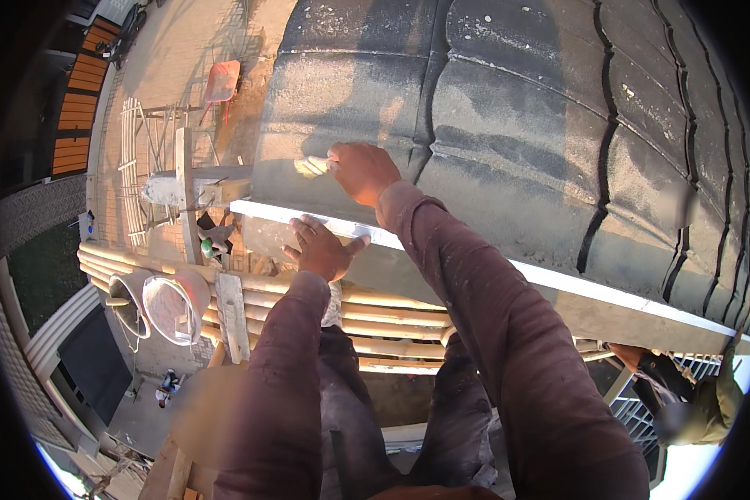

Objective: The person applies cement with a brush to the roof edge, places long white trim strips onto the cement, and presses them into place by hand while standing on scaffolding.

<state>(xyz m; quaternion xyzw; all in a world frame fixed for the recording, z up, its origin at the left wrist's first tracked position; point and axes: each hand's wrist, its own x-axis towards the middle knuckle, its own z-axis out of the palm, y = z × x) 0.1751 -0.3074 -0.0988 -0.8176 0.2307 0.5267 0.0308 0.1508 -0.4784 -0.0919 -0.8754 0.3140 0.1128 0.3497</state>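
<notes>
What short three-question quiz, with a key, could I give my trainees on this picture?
1. True or false: the left hand rests on the white strip.
2. The pale yellow item is held by: A, the left hand; B, the right hand; C, neither hand.
3. How many buckets show to the left of the hands?

Key: 1, true; 2, B; 3, two.
</notes>
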